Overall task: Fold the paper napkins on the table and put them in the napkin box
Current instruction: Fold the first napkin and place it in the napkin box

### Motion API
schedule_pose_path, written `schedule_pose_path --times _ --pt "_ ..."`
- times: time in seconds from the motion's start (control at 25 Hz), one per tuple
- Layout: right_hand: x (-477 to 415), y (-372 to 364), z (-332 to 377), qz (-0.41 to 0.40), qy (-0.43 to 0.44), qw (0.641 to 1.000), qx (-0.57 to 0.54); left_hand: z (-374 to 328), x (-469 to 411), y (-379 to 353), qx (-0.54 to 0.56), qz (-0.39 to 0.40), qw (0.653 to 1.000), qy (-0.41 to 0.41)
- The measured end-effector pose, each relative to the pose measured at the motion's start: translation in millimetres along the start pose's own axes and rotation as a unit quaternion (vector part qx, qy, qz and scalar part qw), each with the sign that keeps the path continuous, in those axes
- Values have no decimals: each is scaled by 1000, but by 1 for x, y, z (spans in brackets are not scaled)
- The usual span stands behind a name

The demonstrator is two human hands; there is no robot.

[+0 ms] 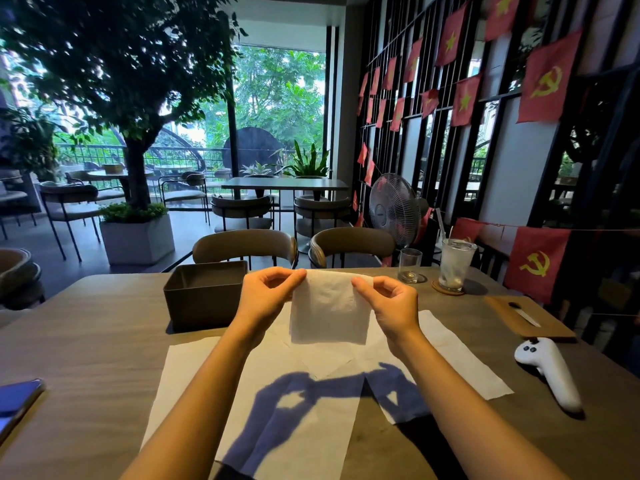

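Partly, the napkin box [204,294] hides its own contents: only the dark inner walls and a strip of floor show, so whether anything lies inside cannot be told. It is a brown, straight-sided rectangular box with an open top, standing on the wood-grain bench [86,341]. Just right of the box, the left hand [266,294] and the right hand [391,303] each pinch an upper corner of one napkin [329,310] between thumb and forefinger, the other fingers curled in. The napkin hangs clear of the bench, a soft white sheet with a fine embossed texture; its top edge looks doubled over, though the fold is hard to make out. Below and right of the box, more flat napkins [187,375] lie spread and overlapping on the bench, and how many there are cannot be counted because the forearms and their blue-grey shadows cover the seams. The nearest sheet is cut off by the bottom of the frame. Well left of the box, a phone [17,400] is cropped by the frame edge. Far right of the box lie a smooth white controller [550,372] and a wooden board [530,317] carrying a small knife-like thing, too small to identify. Beyond the hands stand an empty glass [409,265] and a tall iced drink [455,265] on a round coaster.
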State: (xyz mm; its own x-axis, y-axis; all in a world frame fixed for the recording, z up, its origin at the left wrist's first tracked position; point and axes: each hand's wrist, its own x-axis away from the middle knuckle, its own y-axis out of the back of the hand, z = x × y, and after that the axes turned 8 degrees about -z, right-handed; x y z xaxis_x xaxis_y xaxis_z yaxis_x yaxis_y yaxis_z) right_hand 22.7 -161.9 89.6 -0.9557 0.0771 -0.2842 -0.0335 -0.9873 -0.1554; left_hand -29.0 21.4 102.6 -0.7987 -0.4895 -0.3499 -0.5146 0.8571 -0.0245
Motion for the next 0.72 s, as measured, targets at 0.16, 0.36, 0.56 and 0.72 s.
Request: schedule_pose_path --times 0.16,0.36,0.56,0.72 --pt "-6 -3 10 76 -1 995 61 -1 -4 8 14 31 997 64" --pt "-18 -19 24 184 26 967 172 1 -10 18 -152 178 971 41" --pt "-25 -42 -4 215 -174 957 83 10 -17 31 -41 -5 998 55" --pt "-23 -103 -19 224 -231 946 23 20 -43 59 -18 -114 992 51"
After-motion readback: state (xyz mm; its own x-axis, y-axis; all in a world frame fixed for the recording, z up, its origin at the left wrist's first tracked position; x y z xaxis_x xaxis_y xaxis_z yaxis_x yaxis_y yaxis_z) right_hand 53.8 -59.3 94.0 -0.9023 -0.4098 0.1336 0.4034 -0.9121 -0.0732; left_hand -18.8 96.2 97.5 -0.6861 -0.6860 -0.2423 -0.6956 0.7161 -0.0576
